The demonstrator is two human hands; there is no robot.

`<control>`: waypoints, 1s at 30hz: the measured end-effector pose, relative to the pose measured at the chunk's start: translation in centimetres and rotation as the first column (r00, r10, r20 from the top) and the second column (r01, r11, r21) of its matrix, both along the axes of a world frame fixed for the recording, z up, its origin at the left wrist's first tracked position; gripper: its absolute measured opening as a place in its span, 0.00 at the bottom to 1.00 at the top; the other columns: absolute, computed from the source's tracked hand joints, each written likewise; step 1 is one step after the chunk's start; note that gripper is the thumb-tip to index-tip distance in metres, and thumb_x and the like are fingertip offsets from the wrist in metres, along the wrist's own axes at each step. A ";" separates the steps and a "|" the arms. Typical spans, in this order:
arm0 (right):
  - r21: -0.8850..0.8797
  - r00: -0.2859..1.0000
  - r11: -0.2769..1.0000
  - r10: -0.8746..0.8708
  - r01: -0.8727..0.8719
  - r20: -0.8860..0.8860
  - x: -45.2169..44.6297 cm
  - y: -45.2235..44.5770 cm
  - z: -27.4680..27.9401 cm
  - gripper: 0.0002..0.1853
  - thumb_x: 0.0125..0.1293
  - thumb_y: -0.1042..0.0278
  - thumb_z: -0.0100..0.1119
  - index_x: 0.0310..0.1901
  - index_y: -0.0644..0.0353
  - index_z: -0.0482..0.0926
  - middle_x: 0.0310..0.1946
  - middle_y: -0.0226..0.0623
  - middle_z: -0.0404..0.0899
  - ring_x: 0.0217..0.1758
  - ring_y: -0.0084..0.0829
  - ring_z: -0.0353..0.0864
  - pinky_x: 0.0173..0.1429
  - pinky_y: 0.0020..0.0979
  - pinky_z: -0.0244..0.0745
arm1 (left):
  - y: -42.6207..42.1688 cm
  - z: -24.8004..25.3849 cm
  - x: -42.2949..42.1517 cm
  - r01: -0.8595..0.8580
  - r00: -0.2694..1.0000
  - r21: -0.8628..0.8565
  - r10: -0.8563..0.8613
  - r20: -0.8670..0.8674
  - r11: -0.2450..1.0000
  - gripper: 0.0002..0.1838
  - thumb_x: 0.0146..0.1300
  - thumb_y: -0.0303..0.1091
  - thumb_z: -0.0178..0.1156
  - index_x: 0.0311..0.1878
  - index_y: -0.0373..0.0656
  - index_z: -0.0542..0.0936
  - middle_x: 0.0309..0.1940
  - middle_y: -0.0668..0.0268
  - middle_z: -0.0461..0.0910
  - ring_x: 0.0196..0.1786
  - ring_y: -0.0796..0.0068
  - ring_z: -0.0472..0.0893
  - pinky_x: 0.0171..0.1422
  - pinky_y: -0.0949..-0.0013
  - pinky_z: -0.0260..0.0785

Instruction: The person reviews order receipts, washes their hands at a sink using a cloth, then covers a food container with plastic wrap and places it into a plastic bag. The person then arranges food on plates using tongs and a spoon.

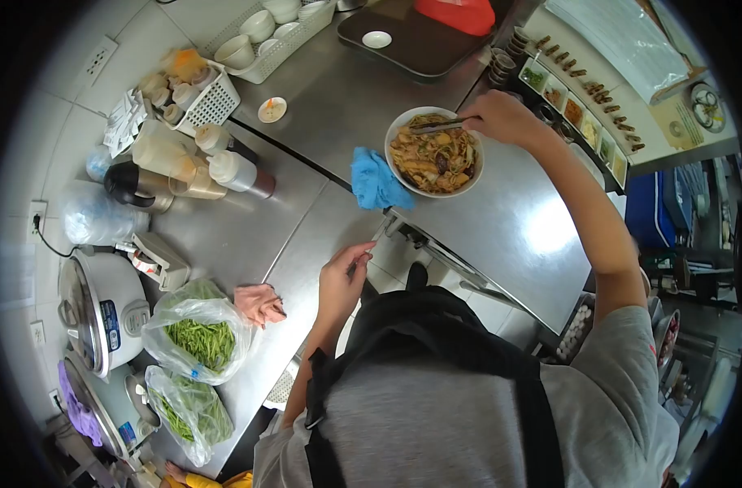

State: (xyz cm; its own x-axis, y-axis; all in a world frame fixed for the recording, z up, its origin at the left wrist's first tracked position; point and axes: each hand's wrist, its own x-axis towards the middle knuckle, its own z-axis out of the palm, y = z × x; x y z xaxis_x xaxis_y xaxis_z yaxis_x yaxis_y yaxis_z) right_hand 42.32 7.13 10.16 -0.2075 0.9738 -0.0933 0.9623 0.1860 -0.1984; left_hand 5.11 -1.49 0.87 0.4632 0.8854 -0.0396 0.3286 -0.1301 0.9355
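A white bowl [393, 167] full of brown noodles [436, 163] with vegetables and pieces of other food stands on the steel counter. My right hand [505, 119] is closed on metal tongs [444, 125], whose tips reach over the noodles near the bowl's far edge. Below the bowl, off the counter's front edge, my left hand [344, 278] has its thumb and fingers drawn together. A thin light strip shows at its fingertips, too small to name. A crumpled blue cloth [377, 180] lies against the bowl's left side.
A dark tray [415, 61] and small dish [272, 110] are at the back. Sauce bottles [239, 173], a rice cooker [115, 313], bagged greens [200, 342] and a pink cloth [259, 304] are left. Topping containers [572, 111] stand right. Another person's hand [176, 471] shows bottom left.
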 end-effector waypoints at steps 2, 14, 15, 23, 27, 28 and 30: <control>-0.028 0.995 0.997 -0.077 0.075 -0.059 1.1 -1.5 1.2 0.12 0.59 0.63 0.60 0.41 0.57 0.84 0.29 0.48 0.80 0.34 0.44 0.81 0.42 0.40 0.74 | -0.3 -0.5 -0.2 0.005 1.000 -0.003 -0.005 -0.008 1.000 0.12 0.62 0.21 0.55 0.49 0.38 0.80 0.38 0.58 0.82 0.42 0.71 0.83 0.48 0.72 0.71; 0.012 0.932 0.932 -0.361 0.361 0.017 0.2 -8.4 0.3 0.14 0.62 0.60 0.57 0.47 0.54 0.81 0.35 0.43 0.82 0.42 0.44 0.81 0.45 0.42 0.76 | 0.3 -0.9 0.9 0.074 0.996 0.080 -0.070 -0.051 0.994 0.13 0.62 0.23 0.56 0.49 0.44 0.81 0.35 0.60 0.81 0.38 0.70 0.83 0.38 0.71 0.71; -0.007 0.926 0.927 -0.375 0.376 0.033 0.5 -8.0 0.7 0.13 0.61 0.61 0.57 0.46 0.54 0.82 0.34 0.44 0.82 0.42 0.44 0.81 0.45 0.42 0.76 | 0.5 -0.9 0.9 0.080 0.996 0.091 -0.076 -0.051 0.993 0.13 0.62 0.23 0.56 0.49 0.44 0.81 0.35 0.60 0.81 0.37 0.70 0.83 0.37 0.71 0.71; -0.027 0.946 0.946 -0.323 0.322 -0.034 -0.5 -7.1 -3.2 0.11 0.61 0.62 0.55 0.39 0.56 0.84 0.32 0.45 0.81 0.40 0.47 0.81 0.46 0.43 0.75 | 0.4 -1.4 1.3 0.077 0.996 0.040 -0.075 -0.041 0.996 0.13 0.62 0.22 0.56 0.49 0.43 0.80 0.36 0.59 0.82 0.39 0.70 0.83 0.40 0.71 0.71; -0.022 0.940 0.940 -0.340 0.341 0.016 0.7 -7.3 0.9 0.10 0.62 0.62 0.56 0.40 0.55 0.84 0.31 0.46 0.81 0.37 0.48 0.80 0.44 0.43 0.75 | 0.4 -2.5 0.8 0.066 0.997 0.045 -0.064 -0.034 0.997 0.13 0.62 0.22 0.56 0.49 0.42 0.81 0.36 0.58 0.82 0.39 0.69 0.83 0.42 0.71 0.71; -0.004 0.937 0.938 -0.346 0.346 0.041 1.0 -7.3 1.4 0.10 0.62 0.63 0.56 0.41 0.55 0.83 0.31 0.47 0.81 0.35 0.49 0.80 0.42 0.43 0.75 | 0.4 -2.7 0.7 0.062 0.998 0.072 -0.059 -0.033 0.996 0.13 0.61 0.22 0.56 0.48 0.44 0.81 0.34 0.59 0.81 0.38 0.68 0.83 0.40 0.70 0.71; -0.016 0.888 0.892 -0.449 0.453 0.104 1.2 -7.3 0.8 0.11 0.61 0.62 0.56 0.36 0.59 0.83 0.31 0.48 0.81 0.38 0.48 0.81 0.43 0.44 0.76 | 0.4 -2.5 0.7 0.053 0.998 0.077 -0.050 -0.047 0.996 0.13 0.61 0.22 0.56 0.48 0.43 0.81 0.34 0.58 0.81 0.38 0.68 0.83 0.40 0.70 0.72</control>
